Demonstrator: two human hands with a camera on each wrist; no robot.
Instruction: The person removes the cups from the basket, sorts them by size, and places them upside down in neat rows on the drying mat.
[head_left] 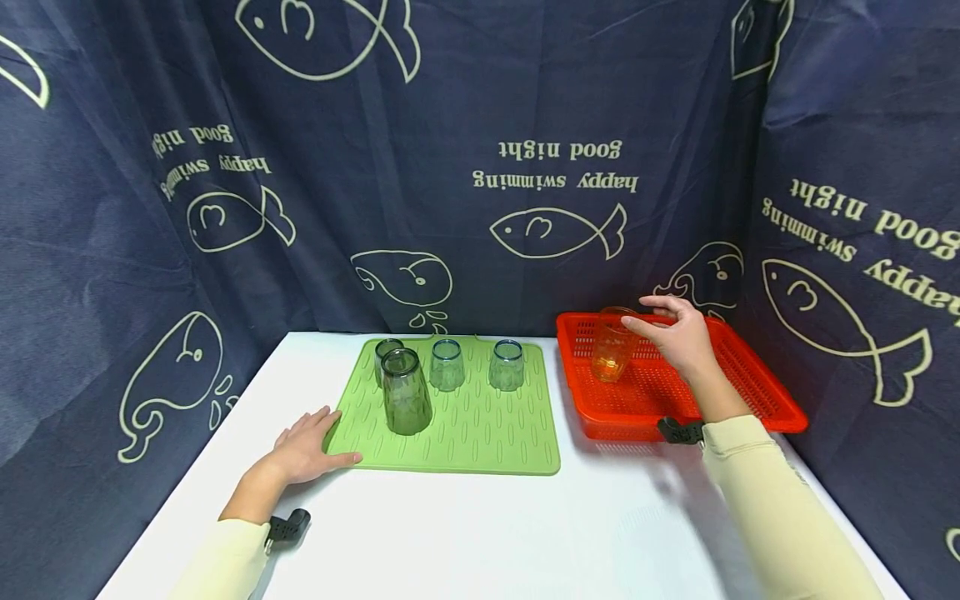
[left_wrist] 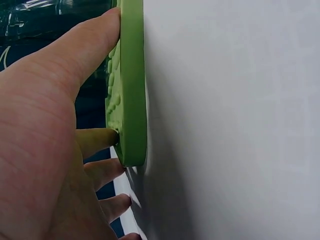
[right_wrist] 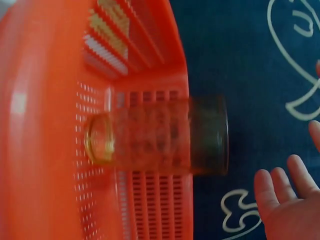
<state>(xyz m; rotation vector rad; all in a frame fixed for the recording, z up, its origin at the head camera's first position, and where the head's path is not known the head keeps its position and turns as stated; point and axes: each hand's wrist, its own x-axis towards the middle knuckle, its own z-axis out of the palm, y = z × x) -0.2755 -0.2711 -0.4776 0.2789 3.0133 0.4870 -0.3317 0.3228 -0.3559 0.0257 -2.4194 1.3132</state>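
A tall amber-tinted glass (head_left: 610, 354) stands in the red plastic basket (head_left: 622, 425). My right hand (head_left: 678, 337) is just above and beside its rim, fingers extended. In the right wrist view a gap separates the fingers (right_wrist: 282, 185) from the glass (right_wrist: 155, 135). My left hand (head_left: 303, 448) lies at the near-left corner of a green ribbed mat (head_left: 495, 442), fingers spread. Its thumb (left_wrist: 95, 42) touches the mat's edge. On the mat stand a tall greenish glass (head_left: 406, 396), a short glass (head_left: 386, 348) partly hidden behind it, and two short blue-rimmed glasses (head_left: 447, 367) (head_left: 507, 367).
Everything stands on a white table (head_left: 480, 533). Dark blue curtains (head_left: 450, 125) with fish drawings hang behind and on both sides. The basket, with slotted walls, sits at the table's far right, near the curtain. A strip of table separates it from the mat.
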